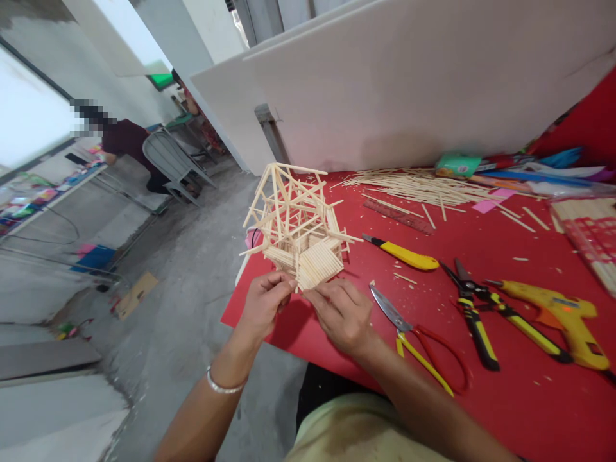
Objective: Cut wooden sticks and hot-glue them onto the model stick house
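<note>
A model house made of thin wooden sticks (289, 215) stands at the table's left corner, its roof an open frame of sticks. At its near side is a slanted panel of sticks (320, 264) laid side by side. My left hand (267, 301), with a bracelet at the wrist, is closed in a pinch at the panel's near left corner. My right hand (341, 311) is closed too, thumb and fingers on the panel's near edge. The fingertips of both hands almost meet, and whatever small piece lies between the left ones is hidden.
On the red table (520, 410) lie scissors (392, 314), a yellow utility knife (404, 253), open cutters (474, 301) and a yellow glue gun (565, 314). Loose sticks (409, 186) and a ruler (397, 217) lie behind. A person (128, 144) sits far left by a chair (173, 160).
</note>
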Demonstrator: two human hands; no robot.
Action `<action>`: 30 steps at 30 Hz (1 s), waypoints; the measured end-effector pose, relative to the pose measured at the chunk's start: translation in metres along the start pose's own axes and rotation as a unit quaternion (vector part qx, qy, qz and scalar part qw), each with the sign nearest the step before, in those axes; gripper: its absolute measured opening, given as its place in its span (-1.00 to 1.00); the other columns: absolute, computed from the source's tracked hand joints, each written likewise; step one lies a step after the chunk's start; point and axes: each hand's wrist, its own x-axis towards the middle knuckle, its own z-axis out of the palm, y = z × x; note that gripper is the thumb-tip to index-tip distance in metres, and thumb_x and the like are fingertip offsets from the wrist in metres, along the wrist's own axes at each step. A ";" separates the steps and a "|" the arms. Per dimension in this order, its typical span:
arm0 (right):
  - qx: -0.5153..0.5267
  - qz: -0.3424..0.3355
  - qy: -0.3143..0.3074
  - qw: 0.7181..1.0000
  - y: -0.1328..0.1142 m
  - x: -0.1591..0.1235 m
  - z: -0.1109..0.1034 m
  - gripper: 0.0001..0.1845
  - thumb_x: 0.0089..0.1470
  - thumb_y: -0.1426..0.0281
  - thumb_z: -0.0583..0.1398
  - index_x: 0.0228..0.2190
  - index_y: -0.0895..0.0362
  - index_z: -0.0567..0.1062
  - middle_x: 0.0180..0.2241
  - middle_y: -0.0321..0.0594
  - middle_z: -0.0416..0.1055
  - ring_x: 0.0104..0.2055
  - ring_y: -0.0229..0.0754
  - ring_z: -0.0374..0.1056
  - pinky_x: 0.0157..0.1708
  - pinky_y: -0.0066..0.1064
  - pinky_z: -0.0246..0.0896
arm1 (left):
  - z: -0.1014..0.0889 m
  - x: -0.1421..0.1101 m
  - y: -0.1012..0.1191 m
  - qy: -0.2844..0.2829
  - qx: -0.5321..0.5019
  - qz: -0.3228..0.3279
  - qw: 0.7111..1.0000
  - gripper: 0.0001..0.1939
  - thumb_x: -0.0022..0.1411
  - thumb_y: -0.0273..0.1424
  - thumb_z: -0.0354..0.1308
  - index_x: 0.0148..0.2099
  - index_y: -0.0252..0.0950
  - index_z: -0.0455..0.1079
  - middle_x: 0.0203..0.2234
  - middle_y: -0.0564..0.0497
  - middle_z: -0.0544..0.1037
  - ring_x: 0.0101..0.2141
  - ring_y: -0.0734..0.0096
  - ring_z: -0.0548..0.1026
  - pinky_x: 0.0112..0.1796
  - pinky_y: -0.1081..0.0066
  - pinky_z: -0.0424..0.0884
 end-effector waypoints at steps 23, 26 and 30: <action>0.016 0.006 0.001 1.000 0.001 0.001 -0.002 -0.62 0.10 0.55 0.28 -0.03 0.11 0.50 -0.27 -0.19 0.51 -0.19 -0.19 0.38 -0.17 -0.33 0.37 | 0.000 -0.001 -0.003 0.002 -0.008 0.003 1.000 -0.70 0.07 -0.28 0.29 -0.57 -0.31 0.34 -0.76 0.17 0.17 -0.67 0.60 0.07 -0.61 0.47 -0.05; 0.030 0.012 -0.019 0.999 0.001 -0.001 -0.002 -0.61 0.12 0.54 0.26 0.01 0.14 0.46 -0.23 -0.17 0.53 -0.21 -0.20 0.41 -0.13 -0.29 0.36 | 0.001 -0.001 -0.003 0.005 -0.011 0.000 1.000 -0.70 0.05 -0.28 0.29 -0.58 -0.30 0.32 -0.76 0.17 0.17 -0.67 0.61 0.07 -0.61 0.48 -0.05; 0.040 0.034 -0.025 0.998 0.001 -0.002 -0.001 -0.63 0.14 0.53 0.25 0.00 0.12 0.43 -0.25 -0.18 0.53 -0.24 -0.20 0.40 -0.17 -0.27 0.33 | 0.000 -0.001 -0.004 0.006 -0.015 0.003 1.000 -0.70 0.05 -0.29 0.28 -0.59 -0.30 0.31 -0.76 0.17 0.17 -0.68 0.60 0.07 -0.61 0.47 -0.06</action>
